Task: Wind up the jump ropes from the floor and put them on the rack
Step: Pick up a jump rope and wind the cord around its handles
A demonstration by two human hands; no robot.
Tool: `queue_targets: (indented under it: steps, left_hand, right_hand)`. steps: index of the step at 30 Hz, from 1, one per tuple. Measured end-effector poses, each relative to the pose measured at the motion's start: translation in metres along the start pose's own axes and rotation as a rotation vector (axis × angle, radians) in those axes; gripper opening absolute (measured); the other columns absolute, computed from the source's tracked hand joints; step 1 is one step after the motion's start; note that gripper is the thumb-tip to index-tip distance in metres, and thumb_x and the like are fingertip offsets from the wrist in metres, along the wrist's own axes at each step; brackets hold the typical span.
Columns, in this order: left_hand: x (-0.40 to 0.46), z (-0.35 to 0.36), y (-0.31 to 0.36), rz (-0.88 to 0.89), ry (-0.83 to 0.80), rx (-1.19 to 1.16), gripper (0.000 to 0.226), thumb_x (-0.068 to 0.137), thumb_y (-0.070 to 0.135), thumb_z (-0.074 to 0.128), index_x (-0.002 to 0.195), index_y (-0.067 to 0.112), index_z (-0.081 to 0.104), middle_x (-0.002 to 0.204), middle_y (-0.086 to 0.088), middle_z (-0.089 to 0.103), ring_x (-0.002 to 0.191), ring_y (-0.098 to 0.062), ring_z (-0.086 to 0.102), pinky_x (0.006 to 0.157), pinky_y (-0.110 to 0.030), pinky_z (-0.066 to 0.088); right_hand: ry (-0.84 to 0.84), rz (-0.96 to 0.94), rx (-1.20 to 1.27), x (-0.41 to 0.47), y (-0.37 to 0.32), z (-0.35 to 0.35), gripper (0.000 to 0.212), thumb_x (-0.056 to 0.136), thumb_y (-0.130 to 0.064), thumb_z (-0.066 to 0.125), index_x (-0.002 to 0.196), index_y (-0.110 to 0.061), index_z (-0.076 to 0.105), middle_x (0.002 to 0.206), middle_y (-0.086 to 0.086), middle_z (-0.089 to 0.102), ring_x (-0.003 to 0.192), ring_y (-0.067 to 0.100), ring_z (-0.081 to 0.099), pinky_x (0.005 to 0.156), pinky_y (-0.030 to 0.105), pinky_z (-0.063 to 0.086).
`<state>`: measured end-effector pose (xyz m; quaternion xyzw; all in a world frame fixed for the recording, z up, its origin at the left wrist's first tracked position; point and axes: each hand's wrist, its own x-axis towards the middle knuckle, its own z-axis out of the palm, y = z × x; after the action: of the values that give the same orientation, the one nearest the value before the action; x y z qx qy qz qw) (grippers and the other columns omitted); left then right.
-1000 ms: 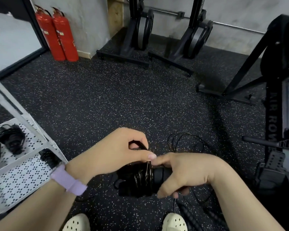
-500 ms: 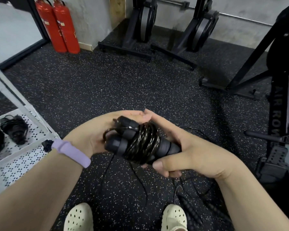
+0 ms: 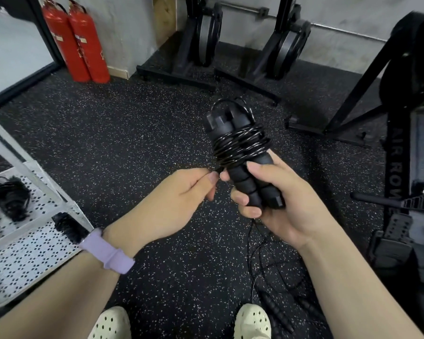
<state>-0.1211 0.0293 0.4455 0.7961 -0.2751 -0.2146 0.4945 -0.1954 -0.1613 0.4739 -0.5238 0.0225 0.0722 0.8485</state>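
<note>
While foam-gripped, coiled jump rope (image 3: 240,145).

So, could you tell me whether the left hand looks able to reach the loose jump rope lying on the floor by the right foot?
Probably yes. The left hand holds at most a cable end, and nothing lies between it and the loose rope on the floor; the person would likely have to bend down.

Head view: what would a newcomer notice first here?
The wound jump rope at centre, its two black handles gripped together in the right hand, while the left hand pinches at its cord. Next, two red fire extinguishers against the far-left wall, and another loose rope on the floor by the feet.
</note>
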Motion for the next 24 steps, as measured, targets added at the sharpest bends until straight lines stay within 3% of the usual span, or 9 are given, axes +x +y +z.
queue_targets:
  steps: [5, 12, 24]
  left_hand:
    - [0.0020, -0.0020, -0.0022, -0.040, 0.063, 0.029, 0.029, 0.106, 0.041, 0.043, 0.085, 0.029, 0.058, 0.060, 0.009, 0.041, 0.055, -0.012, 0.035, 0.052, -0.033, 0.032]
    - [0.0003, -0.0021, 0.0019, -0.037, 0.086, 0.074, 0.033, 0.106, 0.039, 0.043, 0.080, 0.021, 0.050, 0.066, 0.004, 0.043, 0.053, -0.010, 0.032, 0.048, -0.023, 0.031]
    - [-0.0030, -0.0089, 0.0062, -0.076, 0.060, 0.040, 0.037, 0.105, 0.045, 0.043, 0.076, 0.023, 0.054, 0.065, 0.001, 0.041, 0.055, -0.014, 0.032, 0.051, -0.031, 0.030]
  right_hand:
    - [0.097, -0.007, -0.021, -0.0006, 0.0016, 0.0012, 0.030, 0.089, -0.019, 0.068, 0.119, -0.016, 0.064, 0.107, 0.023, 0.066, 0.067, 0.022, 0.050, 0.048, 0.026, 0.034]
    - [0.154, -0.017, 0.082, -0.0006, 0.0052, 0.0053, 0.033, 0.089, -0.019, 0.067, 0.120, -0.010, 0.060, 0.108, 0.022, 0.066, 0.065, 0.021, 0.052, 0.047, 0.025, 0.036]
    - [0.153, -0.026, 0.047, -0.0009, 0.0020, 0.0020, 0.037, 0.088, -0.021, 0.068, 0.121, -0.008, 0.058, 0.106, 0.021, 0.067, 0.065, 0.020, 0.050, 0.045, 0.024, 0.035]
